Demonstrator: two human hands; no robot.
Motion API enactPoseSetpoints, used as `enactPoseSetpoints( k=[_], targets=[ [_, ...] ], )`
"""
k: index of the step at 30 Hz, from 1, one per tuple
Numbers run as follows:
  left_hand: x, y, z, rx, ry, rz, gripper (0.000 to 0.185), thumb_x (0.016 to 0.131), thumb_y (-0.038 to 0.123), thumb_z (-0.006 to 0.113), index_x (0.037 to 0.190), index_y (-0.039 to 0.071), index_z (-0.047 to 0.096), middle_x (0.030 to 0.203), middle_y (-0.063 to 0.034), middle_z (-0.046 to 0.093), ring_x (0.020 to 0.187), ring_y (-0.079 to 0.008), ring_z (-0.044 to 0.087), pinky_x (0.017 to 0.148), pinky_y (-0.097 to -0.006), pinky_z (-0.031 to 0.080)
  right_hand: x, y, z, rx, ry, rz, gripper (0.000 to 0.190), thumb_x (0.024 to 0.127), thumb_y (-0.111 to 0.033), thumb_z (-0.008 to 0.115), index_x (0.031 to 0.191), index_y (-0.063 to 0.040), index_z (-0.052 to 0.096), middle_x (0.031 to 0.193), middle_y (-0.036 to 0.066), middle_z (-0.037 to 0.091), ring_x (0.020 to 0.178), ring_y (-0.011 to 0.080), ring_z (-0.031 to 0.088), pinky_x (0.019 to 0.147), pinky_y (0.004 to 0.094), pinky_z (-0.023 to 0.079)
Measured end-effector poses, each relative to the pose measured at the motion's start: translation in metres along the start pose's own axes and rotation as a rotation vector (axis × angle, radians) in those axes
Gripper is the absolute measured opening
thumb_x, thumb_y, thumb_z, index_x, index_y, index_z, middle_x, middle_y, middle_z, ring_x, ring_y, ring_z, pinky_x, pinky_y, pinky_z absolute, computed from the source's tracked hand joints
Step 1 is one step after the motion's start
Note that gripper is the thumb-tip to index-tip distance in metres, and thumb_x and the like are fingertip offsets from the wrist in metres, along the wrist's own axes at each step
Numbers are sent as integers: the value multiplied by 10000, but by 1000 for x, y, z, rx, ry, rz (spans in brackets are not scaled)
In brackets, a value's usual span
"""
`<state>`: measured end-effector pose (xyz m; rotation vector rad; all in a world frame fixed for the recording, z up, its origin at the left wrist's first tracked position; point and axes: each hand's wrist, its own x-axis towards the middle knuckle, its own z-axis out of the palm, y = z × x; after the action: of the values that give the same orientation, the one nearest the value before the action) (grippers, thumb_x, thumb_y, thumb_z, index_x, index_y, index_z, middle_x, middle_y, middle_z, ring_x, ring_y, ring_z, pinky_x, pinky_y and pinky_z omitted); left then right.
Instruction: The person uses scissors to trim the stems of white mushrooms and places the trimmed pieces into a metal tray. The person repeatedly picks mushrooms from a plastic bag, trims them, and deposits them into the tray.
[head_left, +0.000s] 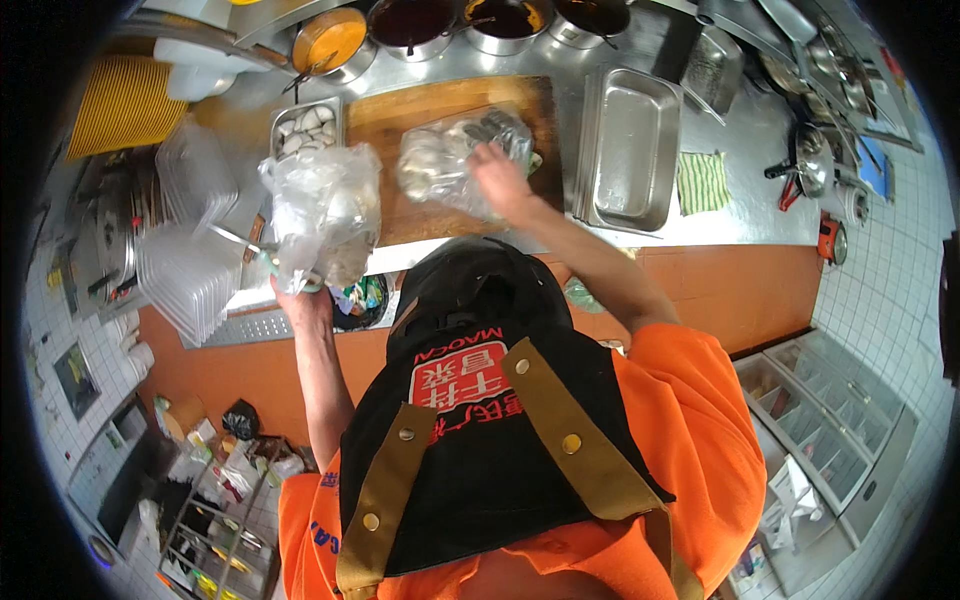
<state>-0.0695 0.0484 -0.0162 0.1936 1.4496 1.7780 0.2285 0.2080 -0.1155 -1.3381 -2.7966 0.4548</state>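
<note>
My left hand (305, 300) grips the lower end of a clear plastic bag (326, 199) with pale contents. Scissors (238, 238) with light green handles are held in the same hand, their blades pointing left, away from the bag. On the wooden cutting board (450, 225) lies a second clear bag (431, 161) with whitish and dark grey contents. My right hand (499, 180) rests on its right side; blur hides whether the fingers grip it. A metal pan of white sliced pieces (307, 127) stands left of the board, partly behind the raised bag.
Stacked steel pans (637, 150) and a striped cloth (703, 184) are right of the board. Several sauce pots (412, 26) line the back. Stacked clear plastic containers (184, 281) stand at left, near a yellow stack (120, 105). A bin (364, 300) sits below the counter edge.
</note>
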Motion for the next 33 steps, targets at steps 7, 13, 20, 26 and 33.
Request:
enactPoseSetpoints(
  k=[7,13,20,26,33],
  targets=[
    [-5,-28,19,-105,-78,-4,243,912,83,588,1140,21,535,1019,-83,645,876,-198,659,724,-322,557,35,84,-114,581,152,178,163,826,-71,558,924,-45,686,894,194,674,790,311,663,745,359,516],
    [17,-56,61,-165,-178,-171,273,890,55,609,1138,-47,557,983,-113,669,838,-214,684,720,-336,581,34,101,-171,492,153,257,206,809,-113,570,979,-61,674,819,219,649,787,321,664,739,376,505],
    [62,-98,63,197,-277,-219,256,820,47,677,1057,-16,604,927,-72,666,842,-155,633,772,-273,506,7,40,-122,-70,382,68,313,838,-138,648,1139,-55,638,1145,179,622,1131,350,552,984,422,435],
    [44,-89,81,148,-260,-267,197,797,40,684,980,-17,641,919,-96,683,819,-181,656,760,-299,536,40,-37,-69,738,20,-253,375,835,-68,636,1207,-47,595,1171,180,607,1165,336,527,1004,409,428],
    [33,-80,81,588,-174,-118,197,782,117,739,937,8,680,832,-38,688,748,-124,618,701,-274,506,58,-42,-26,703,50,-272,129,784,-25,638,909,-2,614,889,184,627,882,366,604,785,440,473]
  ],
)
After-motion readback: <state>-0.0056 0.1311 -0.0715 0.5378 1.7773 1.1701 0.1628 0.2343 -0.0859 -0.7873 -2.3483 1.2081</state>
